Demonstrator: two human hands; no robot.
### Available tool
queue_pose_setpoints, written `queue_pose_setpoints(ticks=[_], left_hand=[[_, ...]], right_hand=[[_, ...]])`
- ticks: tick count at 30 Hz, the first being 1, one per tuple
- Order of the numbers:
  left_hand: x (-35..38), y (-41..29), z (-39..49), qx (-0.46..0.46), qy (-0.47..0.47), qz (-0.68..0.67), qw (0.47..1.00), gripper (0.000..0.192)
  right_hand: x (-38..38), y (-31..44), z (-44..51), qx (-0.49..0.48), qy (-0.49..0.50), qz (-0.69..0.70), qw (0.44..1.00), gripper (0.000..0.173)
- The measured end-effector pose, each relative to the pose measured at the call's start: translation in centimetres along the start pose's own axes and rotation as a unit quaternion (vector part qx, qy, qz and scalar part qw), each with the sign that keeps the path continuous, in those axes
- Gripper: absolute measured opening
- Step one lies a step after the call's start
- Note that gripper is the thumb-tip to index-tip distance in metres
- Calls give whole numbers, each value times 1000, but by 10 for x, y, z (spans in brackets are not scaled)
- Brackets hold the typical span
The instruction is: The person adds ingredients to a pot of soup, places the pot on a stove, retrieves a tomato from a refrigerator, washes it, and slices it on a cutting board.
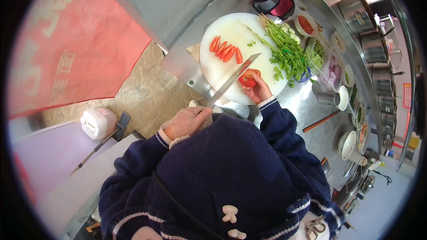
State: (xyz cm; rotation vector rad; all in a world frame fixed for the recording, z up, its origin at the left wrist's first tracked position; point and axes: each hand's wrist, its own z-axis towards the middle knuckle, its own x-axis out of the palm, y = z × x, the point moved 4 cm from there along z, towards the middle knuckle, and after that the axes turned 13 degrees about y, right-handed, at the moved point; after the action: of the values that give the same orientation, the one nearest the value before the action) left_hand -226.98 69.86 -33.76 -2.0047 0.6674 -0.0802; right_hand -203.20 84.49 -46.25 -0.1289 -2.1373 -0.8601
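Observation:
My left hand [186,121] grips a kitchen knife [236,77], its handle hidden in my fist. The blade slants up and right over a round white cutting board [220,76]. My right hand [259,90] holds a partly cut red tomato [248,78] against the board, close to the blade's right side. Several tomato wedges [225,52] lie in a loose row on the board's far left. Leafy green herbs with long stems [287,48] rest over its right edge, and a few small leaf bits [251,44] lie near its middle.
Right of the board stand a bowl of red seasoning [305,25], plastic tubs of chopped greens [315,53] and onion [333,71], and a metal shaker [328,99]. Chopsticks [321,121] lie nearer me. Steel pots [358,13] line a raised shelf. A white jug [99,123] stands on the left.

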Motion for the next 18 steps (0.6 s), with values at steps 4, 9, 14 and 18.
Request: queue_pose_setpoints(ticks=[4, 9, 14, 18], left_hand=[[3, 8, 8, 95, -2, 30, 995, 52], [1, 11, 21, 100, 21, 11, 995, 53], [3, 5, 31, -33, 91, -119, 988, 56], [7, 3, 36, -86, 114, -179, 973, 66]], right_hand=[[12, -3, 11, -81, -50, -239, 966, 46], [16, -3, 11, -132, -140, -325, 926, 54], [13, -6, 12, -161, -145, -317, 924, 52], [14, -11, 12, -176, -148, -330, 916, 56]])
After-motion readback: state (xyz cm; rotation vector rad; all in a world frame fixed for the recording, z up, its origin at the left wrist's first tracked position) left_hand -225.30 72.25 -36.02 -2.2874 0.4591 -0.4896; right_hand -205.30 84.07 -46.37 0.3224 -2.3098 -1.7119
